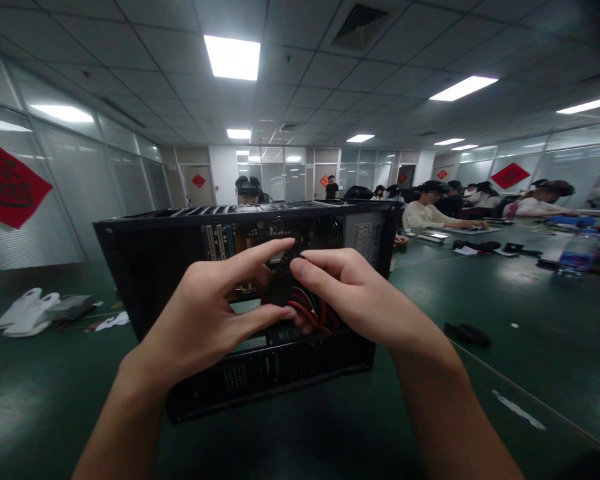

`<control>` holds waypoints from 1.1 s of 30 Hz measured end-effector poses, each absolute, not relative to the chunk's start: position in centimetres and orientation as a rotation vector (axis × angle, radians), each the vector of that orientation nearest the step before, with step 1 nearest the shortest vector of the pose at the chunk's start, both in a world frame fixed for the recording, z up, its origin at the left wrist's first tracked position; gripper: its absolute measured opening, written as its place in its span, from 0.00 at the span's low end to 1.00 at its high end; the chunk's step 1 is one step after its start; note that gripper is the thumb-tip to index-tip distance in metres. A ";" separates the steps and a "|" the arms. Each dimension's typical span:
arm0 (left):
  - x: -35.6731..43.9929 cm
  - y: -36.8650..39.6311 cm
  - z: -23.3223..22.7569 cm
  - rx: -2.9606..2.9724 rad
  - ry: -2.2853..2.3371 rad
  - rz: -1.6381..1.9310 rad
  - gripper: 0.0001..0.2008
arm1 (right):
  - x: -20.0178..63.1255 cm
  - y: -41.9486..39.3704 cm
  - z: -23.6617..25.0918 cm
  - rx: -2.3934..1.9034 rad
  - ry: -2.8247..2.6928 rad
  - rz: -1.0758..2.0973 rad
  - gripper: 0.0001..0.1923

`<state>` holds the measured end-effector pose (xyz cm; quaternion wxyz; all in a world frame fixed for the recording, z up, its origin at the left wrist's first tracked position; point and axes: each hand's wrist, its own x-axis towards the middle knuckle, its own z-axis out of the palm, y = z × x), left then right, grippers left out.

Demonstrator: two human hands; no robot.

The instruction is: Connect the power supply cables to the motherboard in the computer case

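Observation:
A black computer case (135, 280) stands on the green table, its open side facing me. My left hand (215, 307) reaches into the opening, thumb and forefinger curved wide around a dark part (280, 283) whose kind I cannot make out. My right hand (350, 287) comes in from the right, thumb and forefinger closed together at the upper edge of that dark part. Red, yellow and orange cables (313, 310) bunch below the right thumb, beside the left thumb tip. Inside the case are a circuit board (280, 230) and a silver labelled power supply (365, 240). Other fingertips are mostly hidden.
On the green table (430, 287) to the left lie white plastic pieces (30, 313) and a grey box (70, 307). On the right are a black item (467, 333), a paper strip (517, 408) and a water bottle (577, 257). Several people sit working beyond.

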<state>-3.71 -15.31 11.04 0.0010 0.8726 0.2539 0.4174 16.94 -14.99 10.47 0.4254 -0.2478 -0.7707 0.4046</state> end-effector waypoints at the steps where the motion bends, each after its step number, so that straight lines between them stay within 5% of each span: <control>1: -3.8 -15.3 11.1 2.766 0.807 1.312 0.31 | 16.9 -15.0 10.4 -0.621 -1.945 1.008 0.23; 25: -3.8 -15.8 11.4 2.831 0.971 1.269 0.29 | 17.0 -16.2 10.6 -0.684 -2.148 0.901 0.05; 33: -2.9 -15.2 10.7 2.851 1.047 1.351 0.24 | 17.3 -15.3 10.4 -0.715 -2.062 0.920 0.08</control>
